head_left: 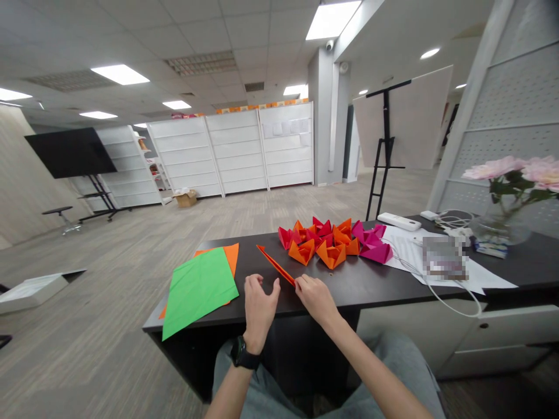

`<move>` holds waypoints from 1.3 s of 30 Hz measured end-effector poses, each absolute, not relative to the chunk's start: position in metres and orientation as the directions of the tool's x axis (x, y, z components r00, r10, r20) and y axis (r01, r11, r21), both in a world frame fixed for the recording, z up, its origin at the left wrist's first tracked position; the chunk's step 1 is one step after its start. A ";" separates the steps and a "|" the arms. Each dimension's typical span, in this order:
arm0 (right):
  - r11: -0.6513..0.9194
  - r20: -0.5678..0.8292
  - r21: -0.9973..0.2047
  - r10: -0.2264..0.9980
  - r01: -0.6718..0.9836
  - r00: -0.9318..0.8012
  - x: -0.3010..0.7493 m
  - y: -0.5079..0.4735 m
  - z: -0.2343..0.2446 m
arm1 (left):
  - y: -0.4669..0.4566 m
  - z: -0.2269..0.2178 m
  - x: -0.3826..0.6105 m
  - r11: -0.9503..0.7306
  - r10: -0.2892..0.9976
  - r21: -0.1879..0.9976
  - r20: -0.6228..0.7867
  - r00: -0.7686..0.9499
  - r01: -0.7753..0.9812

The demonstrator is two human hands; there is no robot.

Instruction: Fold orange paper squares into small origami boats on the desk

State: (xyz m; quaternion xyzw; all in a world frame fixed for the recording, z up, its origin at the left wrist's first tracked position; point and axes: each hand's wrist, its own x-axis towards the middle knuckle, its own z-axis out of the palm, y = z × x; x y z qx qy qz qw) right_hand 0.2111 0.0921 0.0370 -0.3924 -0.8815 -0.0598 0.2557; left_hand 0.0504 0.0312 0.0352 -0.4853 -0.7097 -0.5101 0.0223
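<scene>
A folded strip of orange paper slants over the dark desk, its near end pinched in my right hand. Just left of it, my left hand is raised with thumb and fingers apart and nothing between them. A black watch sits on that wrist. Green paper lies to the left over orange paper, with its near corner past the desk edge. Beyond my right hand stand several folded paper boats, among them an orange boat and a magenta boat.
The dark desk also bears white sheets, a white power strip, looped cables and a glass vase of pink flowers on the right. A blurred-out item lies on the sheets. An easel stands behind the desk.
</scene>
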 end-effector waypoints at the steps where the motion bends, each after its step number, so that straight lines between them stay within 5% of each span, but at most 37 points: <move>1: 0.682 0.510 -0.130 0.669 0.720 -0.541 0.207 0.088 0.035 | 0.036 0.037 0.051 -0.029 0.737 0.775 0.443 -0.510 0.632; 4: 0.668 0.526 -0.248 0.701 0.701 -0.482 0.198 0.078 0.032 | 0.049 0.044 0.045 -0.062 0.840 0.867 0.313 -0.444 0.494; 13: 0.489 0.421 -0.538 0.862 0.686 -0.283 0.178 0.088 0.054 | 0.049 0.063 0.047 -0.147 0.847 0.819 0.394 -0.356 0.555; 22: 0.351 0.320 -0.563 0.927 0.748 -0.194 0.191 0.115 0.052 | 0.045 0.057 0.034 0.008 0.823 0.689 0.407 -0.397 0.725; 25: 0.402 0.318 -0.566 0.912 0.720 -0.259 0.191 0.117 0.044 | 0.046 0.053 0.034 -0.066 0.855 0.621 0.439 -0.277 0.781; 34: 0.694 0.416 -0.557 0.709 0.457 -0.570 0.211 0.142 0.027 | 0.045 0.040 0.016 -0.040 0.852 0.574 0.447 -0.272 0.818; 39: 0.787 0.437 -0.499 0.591 0.364 -0.678 0.222 0.148 0.014 | 0.037 0.036 0.008 -0.209 0.882 0.439 0.470 -0.025 0.874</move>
